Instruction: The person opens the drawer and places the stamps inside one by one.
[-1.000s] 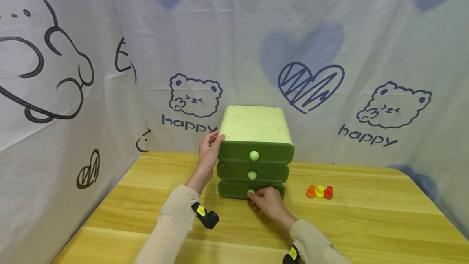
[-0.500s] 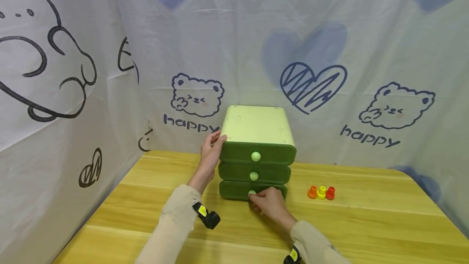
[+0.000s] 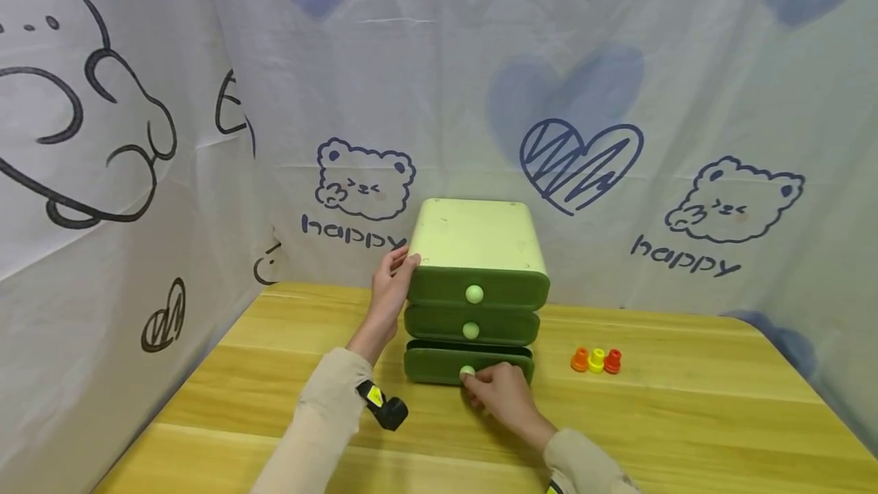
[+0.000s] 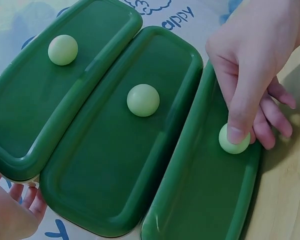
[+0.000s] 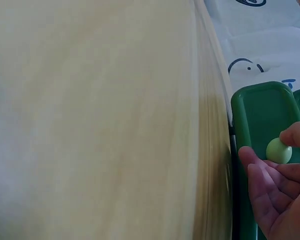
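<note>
One drawer, btm (image 3: 469, 365), now slid out slightly; right hand (image 3: 504, 393) pinching its knob (image 3: 467, 372), left hand (image 3: 389, 288) flat vs cabinet (image 3: 475, 238).

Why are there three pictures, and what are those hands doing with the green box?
All three pictures show the same moment, taken by three small cameras that a person wears. The big picture comes from a camera on the head, looking down at a wooden table. The other two come from cameras strapped to each wrist, so they look very close up.

The green box is a little chest of drawers with three drawers, each with a round pale knob. The left hand rests against the chest's left side near the top. The right hand pinches the knob of the bottom drawer, which sticks out a little way. The two drawers above it look shut.

To the right of the chest sit three small toy pieces in a row: orange, yellow and red. Behind everything hangs a cloth with bears and hearts.
</note>
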`<state>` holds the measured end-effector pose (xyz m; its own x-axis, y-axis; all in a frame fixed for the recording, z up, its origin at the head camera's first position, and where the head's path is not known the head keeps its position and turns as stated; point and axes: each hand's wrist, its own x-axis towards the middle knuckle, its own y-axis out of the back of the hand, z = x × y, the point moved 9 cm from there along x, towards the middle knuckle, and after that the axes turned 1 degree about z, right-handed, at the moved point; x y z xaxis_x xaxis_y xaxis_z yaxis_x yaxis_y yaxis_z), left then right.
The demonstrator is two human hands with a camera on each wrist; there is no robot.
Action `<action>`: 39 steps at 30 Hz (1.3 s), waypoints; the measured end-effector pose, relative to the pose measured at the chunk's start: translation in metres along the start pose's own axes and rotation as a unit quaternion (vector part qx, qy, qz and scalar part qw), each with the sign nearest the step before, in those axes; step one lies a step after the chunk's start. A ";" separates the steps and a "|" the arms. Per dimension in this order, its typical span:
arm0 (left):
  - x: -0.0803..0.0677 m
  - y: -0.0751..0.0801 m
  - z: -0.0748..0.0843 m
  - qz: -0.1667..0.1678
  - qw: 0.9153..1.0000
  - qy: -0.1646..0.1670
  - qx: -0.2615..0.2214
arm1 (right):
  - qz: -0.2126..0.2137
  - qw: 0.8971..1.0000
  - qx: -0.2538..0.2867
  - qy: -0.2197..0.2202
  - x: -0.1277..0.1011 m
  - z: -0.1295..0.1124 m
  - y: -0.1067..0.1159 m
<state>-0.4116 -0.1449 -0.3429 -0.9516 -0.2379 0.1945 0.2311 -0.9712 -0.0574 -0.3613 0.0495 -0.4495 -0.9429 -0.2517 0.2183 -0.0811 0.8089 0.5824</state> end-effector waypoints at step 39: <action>0.001 0.000 0.000 -0.007 1.000 -0.005 -0.006 | -0.031 0.999 -0.006 0.012 -0.037 -0.018 -0.003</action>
<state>-0.4126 -0.1448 -0.3432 -0.9526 -0.2243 0.2055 0.2152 -0.9743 -0.0659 -0.3203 0.0468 -0.4449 -0.9282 -0.3134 0.2008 -0.1342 0.7850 0.6048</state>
